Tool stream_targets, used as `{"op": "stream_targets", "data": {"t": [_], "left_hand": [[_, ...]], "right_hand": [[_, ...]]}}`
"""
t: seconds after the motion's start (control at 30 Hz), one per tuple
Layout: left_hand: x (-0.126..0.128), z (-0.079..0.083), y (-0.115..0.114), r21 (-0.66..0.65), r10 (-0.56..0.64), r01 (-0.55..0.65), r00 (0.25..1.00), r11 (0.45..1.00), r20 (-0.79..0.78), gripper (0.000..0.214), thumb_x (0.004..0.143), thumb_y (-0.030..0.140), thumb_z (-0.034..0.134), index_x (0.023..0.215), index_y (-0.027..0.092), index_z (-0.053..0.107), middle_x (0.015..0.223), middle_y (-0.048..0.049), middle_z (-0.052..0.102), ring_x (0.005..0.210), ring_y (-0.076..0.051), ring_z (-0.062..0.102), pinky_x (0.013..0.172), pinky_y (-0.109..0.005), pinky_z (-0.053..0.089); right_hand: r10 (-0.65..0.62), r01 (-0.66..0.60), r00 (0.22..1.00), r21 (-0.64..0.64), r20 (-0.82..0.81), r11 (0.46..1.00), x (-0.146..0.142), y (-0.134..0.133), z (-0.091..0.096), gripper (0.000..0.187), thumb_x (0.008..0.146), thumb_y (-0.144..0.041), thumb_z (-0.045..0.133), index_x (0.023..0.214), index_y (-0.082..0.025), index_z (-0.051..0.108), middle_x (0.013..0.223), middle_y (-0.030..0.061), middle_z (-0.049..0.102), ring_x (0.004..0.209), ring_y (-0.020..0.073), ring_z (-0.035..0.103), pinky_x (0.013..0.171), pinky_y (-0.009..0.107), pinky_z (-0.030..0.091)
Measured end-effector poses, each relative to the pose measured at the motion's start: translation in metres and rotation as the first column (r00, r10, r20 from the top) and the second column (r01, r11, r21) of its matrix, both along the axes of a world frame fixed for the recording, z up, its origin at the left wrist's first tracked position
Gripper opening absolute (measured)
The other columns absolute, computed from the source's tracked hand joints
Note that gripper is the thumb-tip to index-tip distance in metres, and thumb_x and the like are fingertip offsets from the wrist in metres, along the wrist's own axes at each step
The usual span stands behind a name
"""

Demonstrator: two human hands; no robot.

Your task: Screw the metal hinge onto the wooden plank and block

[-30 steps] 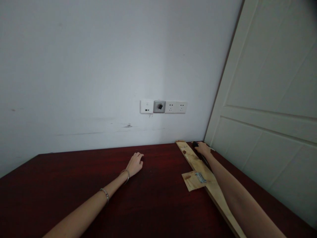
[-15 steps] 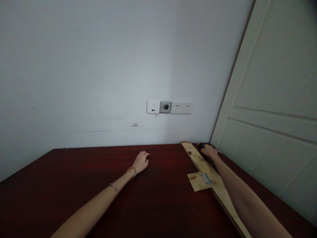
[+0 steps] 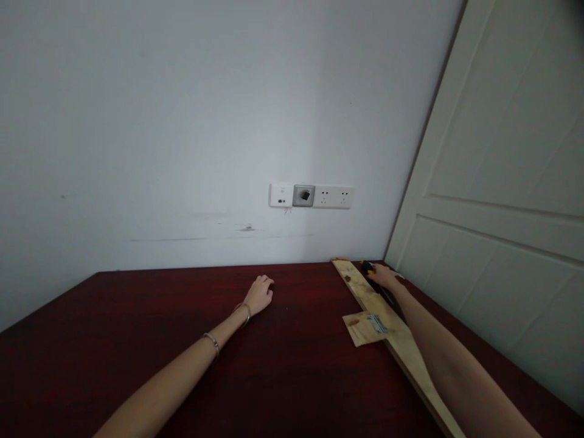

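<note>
My left hand (image 3: 259, 293) rests on the dark red tabletop (image 3: 292, 365), fingers loosely bent and apart, with nothing in it. At the far right, my right hand (image 3: 383, 276) is closed on a small black-and-yellow tool (image 3: 366, 266), whose exact kind is too small to make out. A long pale wooden board (image 3: 365, 291) lies just left of that hand and runs toward me under my right forearm. Across it sits a short wooden piece (image 3: 360, 330) with a metal hinge (image 3: 378, 323). A thin dark rod (image 3: 387, 296) shows beside the board, partly hidden by my arm.
A white wall (image 3: 182, 121) rises behind the table's far edge, with a row of sockets (image 3: 333, 196) and a grey switch plate (image 3: 303, 195). On the right, a white panelled door (image 3: 502, 182) stands close against the table side.
My right hand and the black-and-yellow tool have shifted slightly, and more of the tool shows. The view has tilted a little. My left hand has stayed in place.
</note>
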State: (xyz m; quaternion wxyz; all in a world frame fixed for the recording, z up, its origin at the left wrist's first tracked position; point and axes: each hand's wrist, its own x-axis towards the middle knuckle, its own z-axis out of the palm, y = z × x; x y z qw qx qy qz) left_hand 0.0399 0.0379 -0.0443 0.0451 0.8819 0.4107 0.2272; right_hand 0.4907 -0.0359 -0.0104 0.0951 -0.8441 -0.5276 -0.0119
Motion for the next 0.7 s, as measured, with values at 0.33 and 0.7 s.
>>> {"op": "stream_targets", "data": {"t": [0.33, 0.7], "left_hand": [[0.003, 0.002, -0.002, 0.022, 0.008, -0.007, 1.000, 1.000, -0.020, 0.032, 0.079, 0.007, 0.046, 0.107, 0.010, 0.063, 0.109, -0.0119, 0.058, 0.104, -0.024, 0.051, 0.097, -0.035, 0.040], [0.005, 0.003, -0.003, -0.011, -0.018, 0.018, 1.000, 1.000, -0.019, 0.035, 0.078, 0.007, 0.049, 0.109, 0.012, 0.065, 0.110, -0.0101, 0.061, 0.105, -0.022, 0.053, 0.097, -0.034, 0.043]], "right_hand": [[-0.079, 0.062, 0.990, 0.143, 0.115, 0.988, -0.017, -0.001, 0.014, 0.034, 0.090, -0.034, 0.055, 0.120, -0.017, 0.054, 0.120, 0.0087, 0.057, 0.102, 0.0206, 0.059, 0.085, 0.042, 0.051], [0.254, -0.316, 0.938, 0.279, 0.236, 0.907, -0.137, 0.042, 0.044, 0.037, 0.090, -0.034, 0.055, 0.123, -0.018, 0.052, 0.127, 0.0094, 0.053, 0.109, 0.0227, 0.056, 0.090, 0.045, 0.048]]}}
